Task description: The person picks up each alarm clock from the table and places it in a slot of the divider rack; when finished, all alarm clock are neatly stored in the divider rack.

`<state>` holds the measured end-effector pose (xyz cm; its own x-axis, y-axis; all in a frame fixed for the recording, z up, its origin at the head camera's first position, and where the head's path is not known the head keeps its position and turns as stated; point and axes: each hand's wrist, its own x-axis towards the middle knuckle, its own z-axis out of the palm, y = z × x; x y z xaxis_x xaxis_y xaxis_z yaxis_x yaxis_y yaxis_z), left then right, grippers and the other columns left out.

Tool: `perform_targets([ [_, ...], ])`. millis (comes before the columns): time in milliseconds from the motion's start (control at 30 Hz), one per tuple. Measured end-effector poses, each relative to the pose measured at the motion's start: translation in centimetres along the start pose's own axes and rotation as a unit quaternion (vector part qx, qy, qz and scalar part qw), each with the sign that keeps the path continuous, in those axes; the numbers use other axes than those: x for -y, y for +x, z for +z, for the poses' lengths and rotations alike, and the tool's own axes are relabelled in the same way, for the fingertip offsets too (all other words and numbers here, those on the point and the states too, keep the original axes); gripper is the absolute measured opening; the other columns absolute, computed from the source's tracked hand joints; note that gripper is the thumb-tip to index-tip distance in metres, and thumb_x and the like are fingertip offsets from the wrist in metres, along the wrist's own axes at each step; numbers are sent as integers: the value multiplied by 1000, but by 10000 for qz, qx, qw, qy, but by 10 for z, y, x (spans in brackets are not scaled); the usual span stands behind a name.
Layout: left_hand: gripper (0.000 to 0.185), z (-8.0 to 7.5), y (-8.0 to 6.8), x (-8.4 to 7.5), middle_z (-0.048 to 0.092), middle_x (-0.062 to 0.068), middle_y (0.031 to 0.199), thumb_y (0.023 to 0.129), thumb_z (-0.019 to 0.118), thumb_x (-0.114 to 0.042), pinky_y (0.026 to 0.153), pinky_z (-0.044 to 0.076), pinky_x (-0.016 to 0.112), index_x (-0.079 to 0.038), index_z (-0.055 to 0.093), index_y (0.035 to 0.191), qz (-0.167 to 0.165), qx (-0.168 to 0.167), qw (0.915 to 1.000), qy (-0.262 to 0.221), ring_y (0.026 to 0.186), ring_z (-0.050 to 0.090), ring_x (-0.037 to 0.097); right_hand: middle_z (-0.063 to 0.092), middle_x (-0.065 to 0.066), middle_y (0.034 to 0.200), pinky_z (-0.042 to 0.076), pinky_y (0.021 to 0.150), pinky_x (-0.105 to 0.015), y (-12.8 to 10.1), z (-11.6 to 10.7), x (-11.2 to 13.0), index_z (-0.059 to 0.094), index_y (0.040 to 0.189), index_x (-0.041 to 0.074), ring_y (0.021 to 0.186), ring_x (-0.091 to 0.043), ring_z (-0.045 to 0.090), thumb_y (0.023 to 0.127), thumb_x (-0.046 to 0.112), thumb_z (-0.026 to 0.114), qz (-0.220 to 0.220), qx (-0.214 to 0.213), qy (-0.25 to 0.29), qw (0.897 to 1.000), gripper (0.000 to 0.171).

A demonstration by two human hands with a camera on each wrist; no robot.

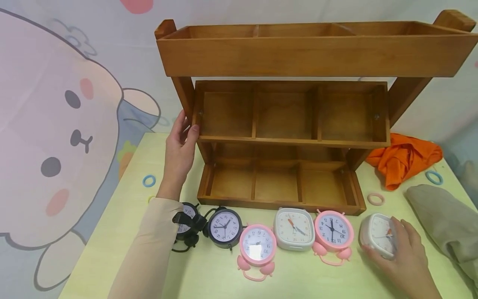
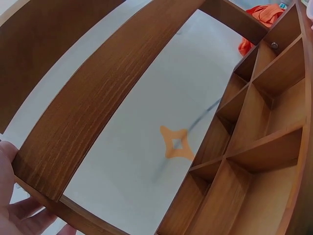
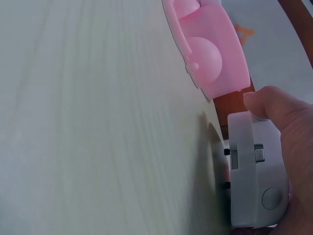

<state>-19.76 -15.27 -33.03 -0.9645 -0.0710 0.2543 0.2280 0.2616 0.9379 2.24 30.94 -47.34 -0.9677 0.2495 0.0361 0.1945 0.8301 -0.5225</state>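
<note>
A three-tier wooden shelf stands on a pale green table. My left hand rests on the shelf's left post, thumb against its front edge; the left wrist view shows that post and empty compartments. Along the table's front lie several alarm clocks: two black round ones, a pink one, a white square one and another pink one. My right hand grips a white square clock at the right end, tilted on the table.
An orange cloth and a grey-green cloth lie at the right. Small rings lie about: blue, pink and blue. A cartoon rabbit backdrop hangs behind and to the left.
</note>
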Motion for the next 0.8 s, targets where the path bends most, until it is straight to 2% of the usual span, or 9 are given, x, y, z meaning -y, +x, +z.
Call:
perform_targets([
  [133,58,-1,-1,0,41,5,156,102,51,-30,114,38,35,-22,31,156,7,0,10000,-62,140,45,20,23,-36,144,33,84,-65,0,0,1,22,151,-1,117,-55,30,79,39,79,-29,-27,11,10000,100],
  [333,58,-1,-1,0,41,5,156,102,51,-26,114,38,35,-22,30,156,5,9,9998,-199,140,45,20,21,-38,144,35,85,-68,3,-3,2,19,152,-5,119,-54,29,80,41,78,92,163,-8,9998,104],
  [467,58,0,-1,0,40,4,156,102,51,-24,114,38,35,-22,29,156,10,4,9998,-209,140,45,20,20,-40,143,36,85,-69,3,-13,5,19,150,-9,122,-54,25,78,37,79,73,8,17,10000,105],
  [567,58,-1,-1,-1,40,4,156,102,51,-24,114,39,35,-23,29,156,4,7,9998,-203,139,45,20,21,-39,144,35,85,-68,4,-25,16,21,150,-9,124,-53,24,76,31,81,-22,-271,103,9996,103],
  [667,58,-2,-1,-1,41,4,156,102,51,-25,114,39,34,-23,29,156,-53,-1,9999,-158,139,45,19,24,-37,144,33,84,-67,10,-37,33,26,149,-8,124,-52,25,73,26,83,-307,-470,217,9982,101],
  [800,58,-2,-2,-6,40,6,156,102,50,-23,114,38,34,-20,28,156,-194,15,9997,-159,140,45,21,24,-35,146,35,79,-69,26,-46,58,27,151,-3,119,-53,30,71,25,85,-728,-321,385,9961,103],
])
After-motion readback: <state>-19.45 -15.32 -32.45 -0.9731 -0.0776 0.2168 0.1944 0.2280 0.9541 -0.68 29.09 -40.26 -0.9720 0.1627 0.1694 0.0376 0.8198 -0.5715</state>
